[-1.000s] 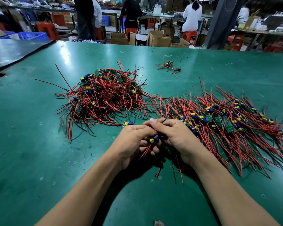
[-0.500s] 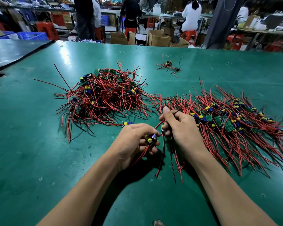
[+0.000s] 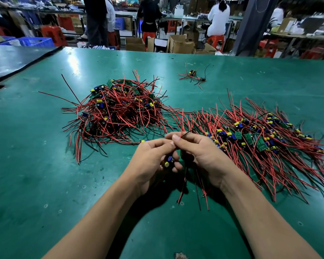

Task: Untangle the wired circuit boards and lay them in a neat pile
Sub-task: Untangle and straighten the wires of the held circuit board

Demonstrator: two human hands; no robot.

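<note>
Most of the held circuit board (image 3: 167, 162) is covered by left hand (image 3: 148, 161) fingers; only yellow and blue parts show. Its wires (image 3: 183, 184) vanish behind the right hand (image 3: 202, 152). In the tangled heap (image 3: 118, 113), lower boards are buried under wire. The right-side pile (image 3: 269, 144) has wire ends cut off at the view's right edge. In the far cluster (image 3: 193, 76), boards are too small to count.

left grip (image 3: 151, 161): bare | right grip (image 3: 202, 154): bare, short nails | forearms (image 3: 101, 221): bare, slim
</note>
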